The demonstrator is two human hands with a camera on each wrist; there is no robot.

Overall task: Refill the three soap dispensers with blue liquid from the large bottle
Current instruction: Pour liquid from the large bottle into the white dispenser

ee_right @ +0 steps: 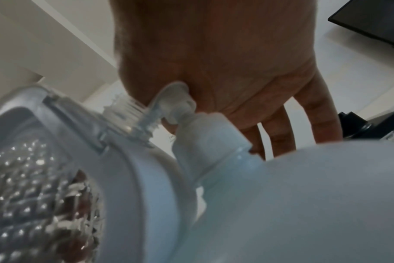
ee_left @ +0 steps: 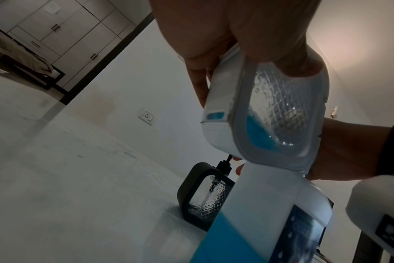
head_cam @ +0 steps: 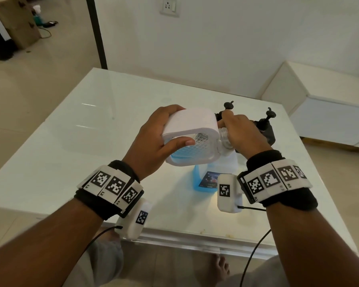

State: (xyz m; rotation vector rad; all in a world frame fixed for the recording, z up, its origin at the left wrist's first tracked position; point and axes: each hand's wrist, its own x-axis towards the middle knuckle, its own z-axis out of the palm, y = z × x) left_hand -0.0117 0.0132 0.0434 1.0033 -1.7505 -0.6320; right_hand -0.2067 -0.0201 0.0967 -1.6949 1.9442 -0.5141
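Observation:
My left hand (head_cam: 153,137) grips a white soap dispenser (head_cam: 192,123) and holds it tipped on its side above the table. A little blue liquid pools in its lower end (ee_left: 257,135). Its clear threaded neck (ee_right: 128,113) is uncapped and lies right at the white pump spout (ee_right: 172,94) of the large bottle (head_cam: 197,179). That bottle stands on the table below, blue in its lower half. My right hand (head_cam: 243,133) rests on the pump head, palm on it, fingers (ee_right: 279,129) hanging straight behind. Two black dispensers (head_cam: 265,127) (head_cam: 228,106) stand beyond, pumps on.
The glossy white table (head_cam: 91,121) has its front edge near my wrists. A low white cabinet (head_cam: 330,104) stands to the right, and a wall with a socket (head_cam: 170,7) is behind. A cardboard box (head_cam: 15,23) sits on the floor far left.

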